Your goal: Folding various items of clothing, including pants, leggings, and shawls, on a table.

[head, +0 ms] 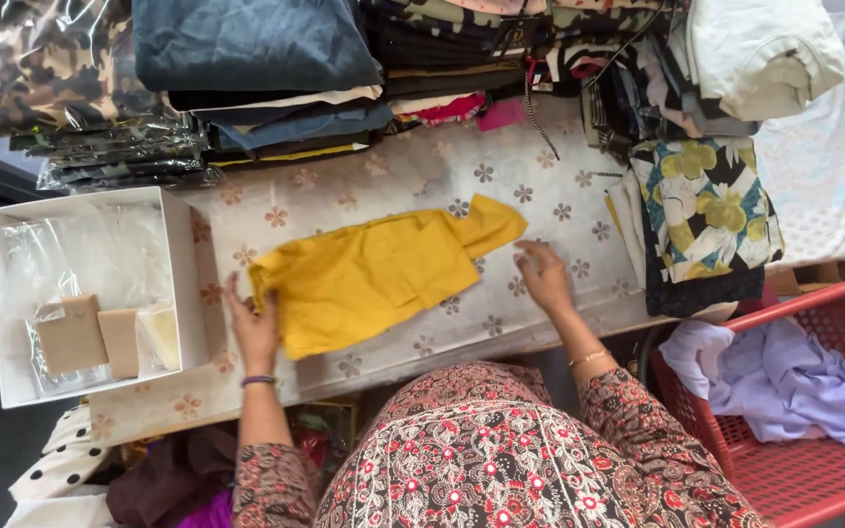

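Folding step: yellow top (374, 274) lies flat mid-surface (422, 186), 2 hands apart and open, left hand (253, 328) on its left edge, right hand (543, 274) just off its right tip; next likely needs an edge grip.

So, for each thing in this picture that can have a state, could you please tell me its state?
yellow garment: spread flat on the table, partly folded.
left hand: open, pressing the garment's left edge.
right hand: open, resting on the table by the garment's right end.
white box: open, plastic bags and cardboard pieces inside.
red basket: partly filled with lilac cloth.
folded clothes: stacked at the table's far edge.
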